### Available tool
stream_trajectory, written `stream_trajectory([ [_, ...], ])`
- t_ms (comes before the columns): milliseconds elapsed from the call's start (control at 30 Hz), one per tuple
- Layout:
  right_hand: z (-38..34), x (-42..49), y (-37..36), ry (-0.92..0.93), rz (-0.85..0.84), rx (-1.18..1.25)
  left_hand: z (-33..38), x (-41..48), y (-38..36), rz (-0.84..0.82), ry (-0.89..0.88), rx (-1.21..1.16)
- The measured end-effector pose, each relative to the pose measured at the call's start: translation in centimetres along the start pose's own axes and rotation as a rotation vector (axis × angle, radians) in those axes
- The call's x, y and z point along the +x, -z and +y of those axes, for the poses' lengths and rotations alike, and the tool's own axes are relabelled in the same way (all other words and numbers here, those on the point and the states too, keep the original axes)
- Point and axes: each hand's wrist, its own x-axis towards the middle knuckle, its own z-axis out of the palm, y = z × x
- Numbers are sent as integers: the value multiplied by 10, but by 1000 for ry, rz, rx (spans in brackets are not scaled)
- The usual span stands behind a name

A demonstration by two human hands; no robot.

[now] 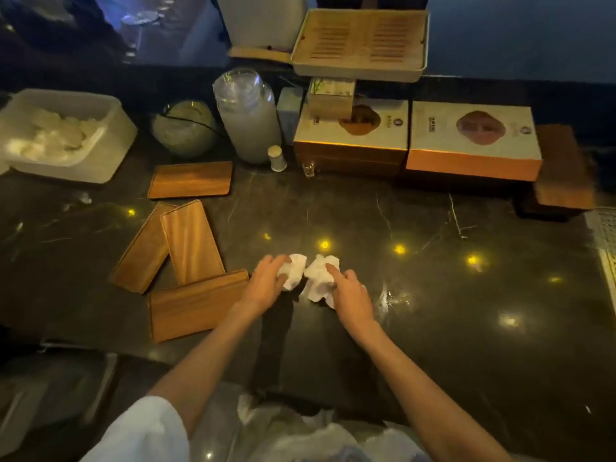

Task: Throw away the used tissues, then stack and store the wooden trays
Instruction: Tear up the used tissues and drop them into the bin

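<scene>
Two crumpled white tissues lie side by side on the dark marble counter [433,295]. My left hand [266,281] grips the left tissue [295,270]. My right hand [350,295] presses on and grasps the right tissue [318,278]. Several flat wooden trays lie loose to the left: one at the back [190,179], two overlapping and angled [191,241] [141,255], and one nearest my left arm [193,306].
A white tub [110,155] with white wads stands at the far left. A glass jar [246,121], a round bowl [185,128], boxes [473,141] and a slatted tray [360,41] line the back. A bin lined with a plastic bag [300,438] sits below the counter's front edge.
</scene>
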Motion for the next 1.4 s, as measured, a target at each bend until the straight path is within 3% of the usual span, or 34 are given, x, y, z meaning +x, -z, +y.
stream_trajectory([
  [100, 20, -12, 23, 28, 49, 210, 8, -11, 9, 105, -80, -74],
  [200, 29, -21, 38, 58, 112, 176, 17, -24, 21, 173, -83, -128],
  [467, 3, -71, 20, 39, 174, 196, 8, -86, 35, 128, -143, -136],
  [600, -24, -116, -1, 94, 216, 308, 2, -135, 34, 129, -225, -233],
  [700, -43, -157, -22, 29, 217, 488, -13, -176, 32, 114, -242, -309],
  [867, -66, -236, -65, -60, 293, 378, -66, -245, 18, 109, -255, -368],
  [967, -85, -280, -97, -189, 236, 487, -95, -293, 9, 66, -168, -418],
  [1067, -100, -325, -128, -160, 195, 622, -117, -338, 2, -125, -43, -497],
  [1200, -103, -363, -146, -186, 238, 693, -126, -374, 0, -312, -54, -465],
  [1400, -78, -382, -144, -125, 305, 527, -110, -406, -6, -218, -21, -568],
])
